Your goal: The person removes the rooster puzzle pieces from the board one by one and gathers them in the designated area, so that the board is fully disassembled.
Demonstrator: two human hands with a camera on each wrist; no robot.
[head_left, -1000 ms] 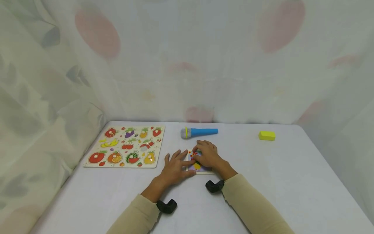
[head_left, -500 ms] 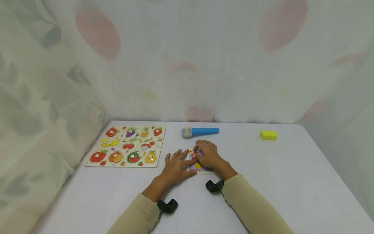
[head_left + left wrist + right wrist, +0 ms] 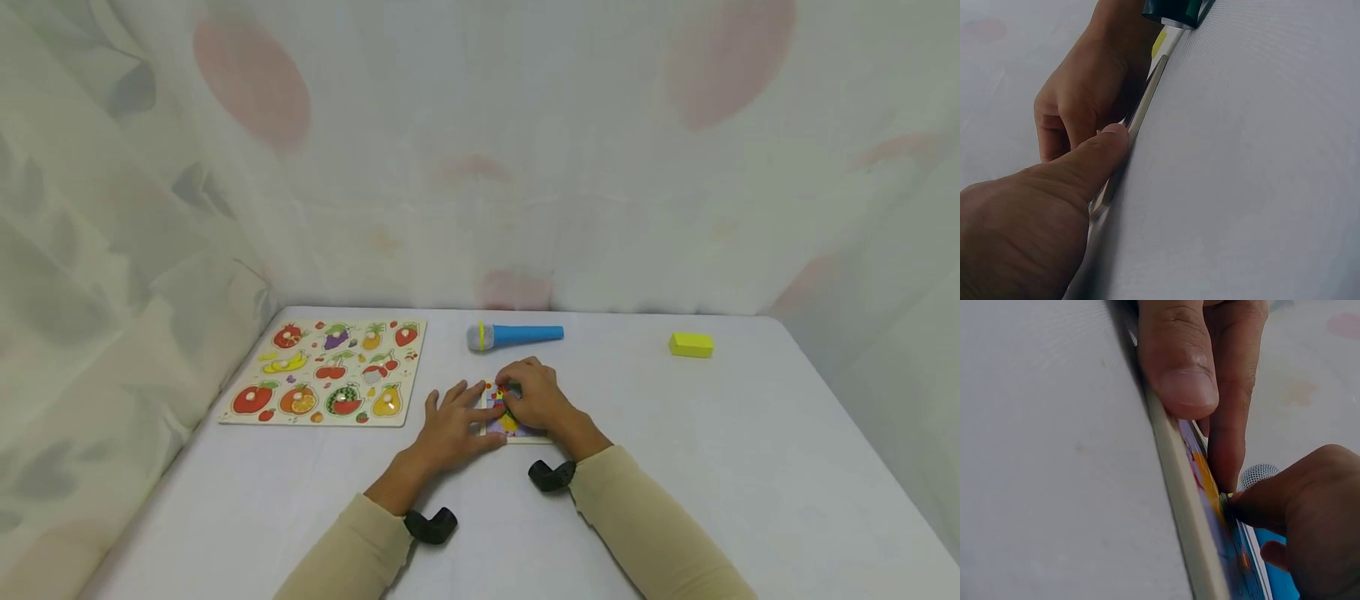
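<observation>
A small picture jigsaw puzzle in a pale frame lies flat before me, partly covered by both hands. My left hand spreads its straight fingers across its left side, the thumb on the near edge. In the right wrist view, the left thumb rests on the frame and a left finger touches the picture. My right hand bends over the puzzle's upper right, thumb and fingertips curled at a small piece, mostly hidden. The left wrist view shows both hands meeting at the puzzle's raised edge.
A fruit peg puzzle board lies at the left. Behind the hands is a blue toy microphone. A yellow block sits at the back right. Patterned curtains hang behind the white table.
The right hand's fingers have shifted slightly and bent more over the puzzle. The left hand holds nearly the same place; the whole view has drifted a little.
</observation>
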